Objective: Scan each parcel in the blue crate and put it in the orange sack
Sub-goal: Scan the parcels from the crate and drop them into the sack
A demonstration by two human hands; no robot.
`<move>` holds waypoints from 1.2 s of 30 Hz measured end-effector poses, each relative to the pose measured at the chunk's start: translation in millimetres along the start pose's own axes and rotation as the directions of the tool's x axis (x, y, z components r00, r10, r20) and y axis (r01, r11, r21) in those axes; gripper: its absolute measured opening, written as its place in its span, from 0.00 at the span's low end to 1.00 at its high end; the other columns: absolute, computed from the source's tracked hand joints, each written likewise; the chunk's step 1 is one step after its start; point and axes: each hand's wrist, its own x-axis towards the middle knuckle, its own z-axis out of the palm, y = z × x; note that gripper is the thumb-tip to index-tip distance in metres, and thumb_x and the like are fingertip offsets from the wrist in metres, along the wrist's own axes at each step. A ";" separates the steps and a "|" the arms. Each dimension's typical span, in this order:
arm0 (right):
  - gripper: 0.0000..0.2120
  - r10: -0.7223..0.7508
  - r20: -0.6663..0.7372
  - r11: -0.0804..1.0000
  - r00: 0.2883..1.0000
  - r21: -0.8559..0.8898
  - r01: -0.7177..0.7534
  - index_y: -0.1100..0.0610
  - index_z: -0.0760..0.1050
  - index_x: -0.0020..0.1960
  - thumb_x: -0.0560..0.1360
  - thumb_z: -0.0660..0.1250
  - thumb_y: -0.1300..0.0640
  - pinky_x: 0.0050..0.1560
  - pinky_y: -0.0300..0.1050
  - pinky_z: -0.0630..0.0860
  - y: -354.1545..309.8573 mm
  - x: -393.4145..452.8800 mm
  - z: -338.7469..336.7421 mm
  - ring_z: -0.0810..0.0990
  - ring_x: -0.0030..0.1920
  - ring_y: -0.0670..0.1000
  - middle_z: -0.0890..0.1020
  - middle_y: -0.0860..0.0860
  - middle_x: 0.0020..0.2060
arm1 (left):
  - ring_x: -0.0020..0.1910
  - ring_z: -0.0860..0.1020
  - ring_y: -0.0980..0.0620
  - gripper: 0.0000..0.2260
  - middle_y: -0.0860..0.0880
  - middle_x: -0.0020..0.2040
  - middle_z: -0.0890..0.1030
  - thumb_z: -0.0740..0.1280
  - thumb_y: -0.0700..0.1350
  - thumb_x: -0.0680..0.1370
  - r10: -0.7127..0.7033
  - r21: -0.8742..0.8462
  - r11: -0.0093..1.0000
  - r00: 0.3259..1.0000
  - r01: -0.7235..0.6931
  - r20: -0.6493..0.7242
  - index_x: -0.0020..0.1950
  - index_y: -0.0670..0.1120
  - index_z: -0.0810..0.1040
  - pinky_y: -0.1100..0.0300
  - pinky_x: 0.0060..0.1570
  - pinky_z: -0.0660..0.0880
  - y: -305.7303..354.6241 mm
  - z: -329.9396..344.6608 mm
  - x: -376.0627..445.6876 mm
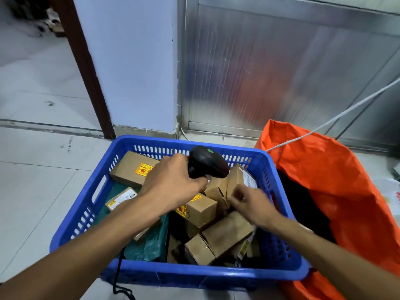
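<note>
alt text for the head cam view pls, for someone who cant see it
Seen from above, a person's left hand grips a black barcode scanner over a blue crate of cardboard parcels, while the right hand reaches to a small upright box, its fingers blurred. An open orange sack stands just right of the crate on a tiled floor.

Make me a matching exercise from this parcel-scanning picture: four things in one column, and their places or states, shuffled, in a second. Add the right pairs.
Things:
1. barcode scanner
2. orange sack
3. green plastic mailer
4. right hand

Places or states:
A. lies in the left part of the blue crate
B. stands open on the floor, right of the crate
C. gripped by the left hand above the parcels
D. reaches a small cardboard box near the crate's far right corner

Pairs: 1-C, 2-B, 3-A, 4-D
</note>
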 end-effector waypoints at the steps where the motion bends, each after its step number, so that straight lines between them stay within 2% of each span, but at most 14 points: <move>1: 0.10 -0.010 0.080 0.999 0.997 0.053 0.006 0.50 0.75 0.52 0.79 0.66 0.44 0.51 0.47 0.77 -10.8 2.2 18.6 0.80 0.49 0.50 0.81 0.49 0.48 | 0.36 0.80 0.46 0.11 0.50 0.32 0.78 0.72 0.53 0.71 -0.015 0.008 1.000 1.000 0.015 -0.006 0.38 0.47 0.77 0.58 0.32 0.69 0.6 -1.7 0.3; 5: 0.30 -0.017 0.210 0.991 0.978 0.136 -0.012 0.48 0.66 0.71 0.74 0.68 0.36 0.66 0.50 0.71 -38.6 16.5 75.8 0.70 0.67 0.56 0.68 0.52 0.66 | 0.40 0.81 0.44 0.11 0.49 0.33 0.79 0.72 0.53 0.71 -0.028 0.025 0.999 0.998 0.029 -0.049 0.36 0.48 0.75 0.55 0.37 0.75 5.7 -11.0 -0.6; 8: 0.37 0.046 0.203 0.993 0.978 0.099 -0.068 0.47 0.63 0.72 0.70 0.71 0.34 0.70 0.54 0.67 -48.1 19.6 91.1 0.62 0.70 0.57 0.63 0.52 0.68 | 0.40 0.82 0.45 0.11 0.48 0.33 0.80 0.72 0.53 0.71 -0.024 0.033 0.999 0.998 0.025 -0.059 0.36 0.48 0.76 0.54 0.37 0.76 10.0 -15.7 -4.2; 12: 0.41 0.100 0.119 0.995 0.988 -0.017 -0.099 0.46 0.62 0.71 0.65 0.76 0.35 0.72 0.53 0.64 -54.3 13.0 90.5 0.61 0.71 0.58 0.64 0.54 0.69 | 0.38 0.81 0.47 0.10 0.50 0.32 0.79 0.72 0.53 0.71 -0.008 0.032 0.999 0.999 0.009 -0.041 0.38 0.48 0.77 0.55 0.36 0.76 14.2 -19.3 -9.0; 14: 0.43 0.130 0.122 0.989 0.984 0.048 -0.137 0.44 0.61 0.72 0.64 0.77 0.37 0.72 0.54 0.65 -52.7 8.9 88.1 0.61 0.71 0.58 0.63 0.54 0.70 | 0.38 0.81 0.50 0.09 0.51 0.33 0.80 0.71 0.53 0.72 0.002 0.035 0.999 0.999 0.000 -0.041 0.39 0.48 0.78 0.55 0.37 0.77 13.8 -20.1 -12.5; 16: 0.45 0.147 0.171 0.976 0.974 0.132 -0.171 0.43 0.59 0.74 0.63 0.78 0.39 0.72 0.54 0.67 -47.7 3.7 82.8 0.63 0.71 0.58 0.61 0.54 0.68 | 0.38 0.80 0.51 0.09 0.51 0.34 0.80 0.71 0.52 0.72 0.006 0.042 0.999 0.999 -0.004 -0.044 0.38 0.49 0.77 0.55 0.37 0.77 12.0 -20.8 -14.9; 19: 0.45 0.157 0.233 0.975 0.960 0.117 -0.188 0.43 0.58 0.74 0.64 0.78 0.39 0.71 0.53 0.69 -34.9 -7.3 60.4 0.65 0.68 0.57 0.61 0.52 0.64 | 0.38 0.80 0.51 0.08 0.52 0.34 0.80 0.71 0.52 0.72 0.015 0.067 0.998 0.999 -0.013 -0.037 0.38 0.49 0.76 0.55 0.37 0.77 11.5 -22.8 -17.0; 23: 0.37 0.108 0.259 0.976 0.960 0.156 -0.152 0.35 0.62 0.65 0.64 0.79 0.40 0.69 0.51 0.71 -26.5 -23.9 19.1 0.65 0.66 0.54 0.62 0.50 0.60 | 0.38 0.80 0.51 0.10 0.50 0.34 0.80 0.70 0.53 0.71 0.017 0.075 0.997 0.999 -0.014 -0.038 0.38 0.48 0.76 0.57 0.33 0.73 14.3 -23.7 -23.0; 26: 0.36 0.145 0.271 0.912 0.952 0.336 -0.234 0.42 0.72 0.54 0.52 0.82 0.35 0.52 0.45 0.83 -20.4 -36.8 -6.6 0.77 0.57 0.53 0.70 0.52 0.58 | 0.36 0.79 0.54 0.11 0.52 0.33 0.78 0.70 0.53 0.73 0.018 0.092 0.996 1.000 -0.016 -0.020 0.36 0.49 0.73 0.60 0.30 0.66 16.4 -20.9 -27.9; 27: 0.34 0.166 0.267 0.875 0.949 0.404 -0.267 0.44 0.74 0.54 0.53 0.82 0.34 0.46 0.42 0.83 -18.3 -40.3 -14.0 0.80 0.54 0.53 0.73 0.53 0.57 | 0.36 0.78 0.56 0.11 0.53 0.33 0.77 0.70 0.52 0.73 0.020 0.093 0.995 1.000 -0.019 -0.009 0.36 0.51 0.73 0.62 0.30 0.65 17.6 -20.4 -29.6; 29: 0.20 0.235 0.302 0.743 0.924 0.557 -0.371 0.45 0.74 0.55 0.68 0.76 0.41 0.43 0.44 0.83 -23.1 -51.8 -32.8 0.81 0.52 0.52 0.78 0.52 0.55 | 0.36 0.78 0.58 0.09 0.54 0.34 0.78 0.71 0.51 0.73 0.032 0.099 0.995 0.999 -0.032 0.003 0.37 0.52 0.73 0.62 0.31 0.68 20.1 -19.5 -31.6; 32: 0.15 0.327 0.418 0.370 0.847 0.768 -0.522 0.52 0.77 0.58 0.75 0.72 0.46 0.52 0.57 0.82 -27.6 -60.1 -56.4 0.81 0.53 0.59 0.82 0.59 0.52 | 0.38 0.79 0.57 0.06 0.54 0.36 0.80 0.71 0.50 0.73 0.032 0.091 0.995 0.999 -0.032 0.002 0.39 0.52 0.75 0.60 0.35 0.74 21.5 -18.0 -33.9; 34: 0.15 0.380 0.472 0.075 0.795 0.841 -0.536 0.57 0.78 0.54 0.74 0.72 0.48 0.56 0.64 0.79 -33.4 -67.9 -68.0 0.79 0.51 0.63 0.79 0.63 0.50 | 0.38 0.79 0.56 0.06 0.54 0.37 0.81 0.71 0.51 0.72 0.013 0.090 0.996 1.000 -0.011 -0.023 0.40 0.51 0.76 0.58 0.37 0.77 21.3 -17.0 -35.1; 36: 0.17 0.384 0.516 -0.121 0.766 0.850 -0.513 0.60 0.78 0.54 0.74 0.73 0.48 0.54 0.66 0.79 -35.9 -70.9 -74.3 0.78 0.51 0.64 0.77 0.63 0.52 | 0.38 0.80 0.56 0.06 0.54 0.37 0.81 0.71 0.52 0.72 -0.008 0.080 0.997 0.999 0.012 -0.050 0.41 0.50 0.77 0.56 0.39 0.78 17.5 -16.6 -36.2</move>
